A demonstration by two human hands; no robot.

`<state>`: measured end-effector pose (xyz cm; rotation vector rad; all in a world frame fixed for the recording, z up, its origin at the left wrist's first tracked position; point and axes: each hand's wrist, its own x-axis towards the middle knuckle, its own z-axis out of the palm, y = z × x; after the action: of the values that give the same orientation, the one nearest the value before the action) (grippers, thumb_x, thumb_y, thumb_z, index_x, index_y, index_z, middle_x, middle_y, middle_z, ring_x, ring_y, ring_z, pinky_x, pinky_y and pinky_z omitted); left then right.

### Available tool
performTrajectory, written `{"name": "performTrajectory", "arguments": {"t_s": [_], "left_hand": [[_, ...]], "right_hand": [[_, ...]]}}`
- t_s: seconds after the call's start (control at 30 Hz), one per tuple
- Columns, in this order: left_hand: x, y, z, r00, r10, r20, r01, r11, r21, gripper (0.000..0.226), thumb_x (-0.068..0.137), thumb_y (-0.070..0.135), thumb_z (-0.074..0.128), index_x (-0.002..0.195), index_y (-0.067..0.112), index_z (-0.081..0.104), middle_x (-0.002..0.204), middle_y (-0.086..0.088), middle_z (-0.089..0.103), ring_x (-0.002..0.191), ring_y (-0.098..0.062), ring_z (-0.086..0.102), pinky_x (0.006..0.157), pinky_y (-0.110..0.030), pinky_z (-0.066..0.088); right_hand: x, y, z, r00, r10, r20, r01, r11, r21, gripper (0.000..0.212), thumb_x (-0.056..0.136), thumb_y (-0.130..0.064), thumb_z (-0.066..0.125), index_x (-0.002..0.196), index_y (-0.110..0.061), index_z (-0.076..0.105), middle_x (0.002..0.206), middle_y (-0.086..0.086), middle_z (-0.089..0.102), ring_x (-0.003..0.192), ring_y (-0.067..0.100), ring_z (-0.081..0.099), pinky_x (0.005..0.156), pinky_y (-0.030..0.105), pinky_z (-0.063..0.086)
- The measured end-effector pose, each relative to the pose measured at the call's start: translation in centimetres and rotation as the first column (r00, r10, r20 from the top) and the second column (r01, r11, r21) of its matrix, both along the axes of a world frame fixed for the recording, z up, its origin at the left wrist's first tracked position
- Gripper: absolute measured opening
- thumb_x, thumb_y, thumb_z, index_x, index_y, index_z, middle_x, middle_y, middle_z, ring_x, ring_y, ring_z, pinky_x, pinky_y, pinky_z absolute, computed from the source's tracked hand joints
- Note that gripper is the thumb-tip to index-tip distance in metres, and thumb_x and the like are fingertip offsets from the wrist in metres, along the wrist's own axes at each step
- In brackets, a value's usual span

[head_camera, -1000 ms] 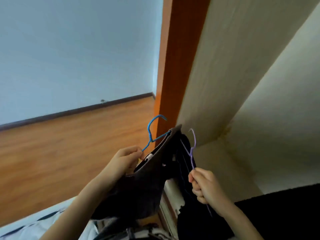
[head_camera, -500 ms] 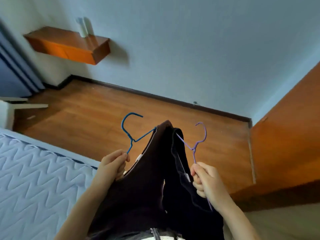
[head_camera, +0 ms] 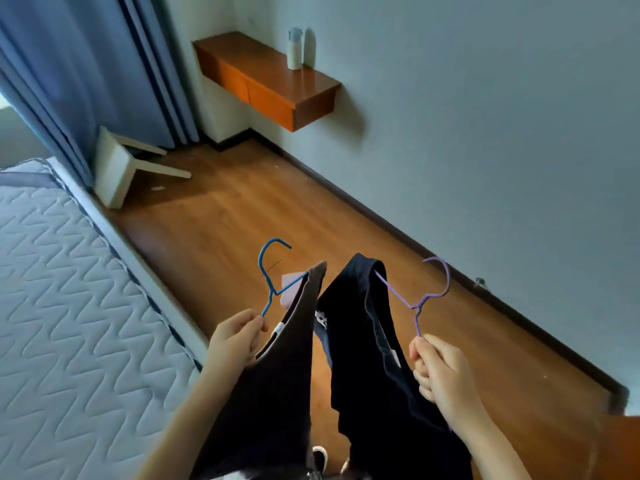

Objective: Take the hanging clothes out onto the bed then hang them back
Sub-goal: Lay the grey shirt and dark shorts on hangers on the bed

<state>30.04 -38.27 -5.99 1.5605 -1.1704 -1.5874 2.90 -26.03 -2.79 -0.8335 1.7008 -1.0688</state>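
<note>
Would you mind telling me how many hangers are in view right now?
2. A blue hanger is held in the left hand, carrying a dark brown garment; a purple hanger is held in the right hand, carrying a navy garment. No others show.

Bare quilted bed (head_camera: 69, 289) at left — wooden floor (head_camera: 242, 220) with a tipped white stool (head_camera: 117, 171) — wall shelf (head_camera: 270, 84) bearing a bottle (head_camera: 295, 48).

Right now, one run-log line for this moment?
left hand: holds blue hanger, brown garment | right hand: purple hanger, navy garment | bed: bare
</note>
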Motion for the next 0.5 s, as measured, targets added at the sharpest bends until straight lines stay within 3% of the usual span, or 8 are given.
{"name": "performTrajectory", "arguments": {"t_s": [0.13,0.23,0.37,0.5], "left_hand": [[-2.8,-3.4,-1.7,0.989,0.145,0.023,-0.145,0.989,0.032,0.032,0.098,0.01,0.045,0.069,0.007,0.056,0.047,0.0,0.028,0.039,-0.012,0.024,0.043,-0.019,0.021],[-4.9,-5.8,-2.4,0.958,0.284,0.04,-0.285,0.958,0.024,0.03,0.098,0.009,0.045,0.071,0.005,0.057,0.046,0.001,0.031,0.038,-0.011,0.026,0.042,-0.02,0.022],[-6.7,-7.5,-2.1,0.868,0.497,-0.005,-0.497,0.868,0.012,0.034,0.099,0.011,0.045,0.067,0.013,0.059,0.049,-0.001,0.03,0.039,-0.009,0.027,0.042,-0.02,0.02],[-8.4,-8.3,-0.9,0.732,0.68,-0.046,-0.682,0.73,-0.05,0.027,0.1,0.007,0.042,0.076,0.002,0.054,0.049,0.001,0.031,0.04,-0.009,0.027,0.04,-0.022,0.02]], "right_hand": [[-5.5,-7.8,-0.6,0.993,0.121,-0.006,-0.121,0.992,0.027,0.032,0.1,-0.006,0.04,0.072,0.009,0.036,0.056,0.007,0.021,0.045,0.013,0.014,0.042,0.022,0.012],[-8.3,-14.4,-1.3,0.964,0.266,-0.009,-0.265,0.964,0.031,0.035,0.1,-0.008,0.041,0.066,-0.002,0.038,0.052,0.002,0.023,0.045,0.013,0.015,0.044,0.024,0.011],[-9.6,-23.5,-1.4,0.873,0.488,-0.024,-0.487,0.873,0.024,0.035,0.099,-0.008,0.041,0.065,-0.009,0.039,0.051,0.001,0.024,0.044,0.013,0.016,0.044,0.028,0.012],[-8.4,-32.4,-1.2,0.758,0.652,-0.004,-0.652,0.758,0.006,0.038,0.1,-0.008,0.04,0.063,-0.009,0.038,0.049,0.0,0.024,0.042,0.011,0.017,0.043,0.026,0.013]]}}
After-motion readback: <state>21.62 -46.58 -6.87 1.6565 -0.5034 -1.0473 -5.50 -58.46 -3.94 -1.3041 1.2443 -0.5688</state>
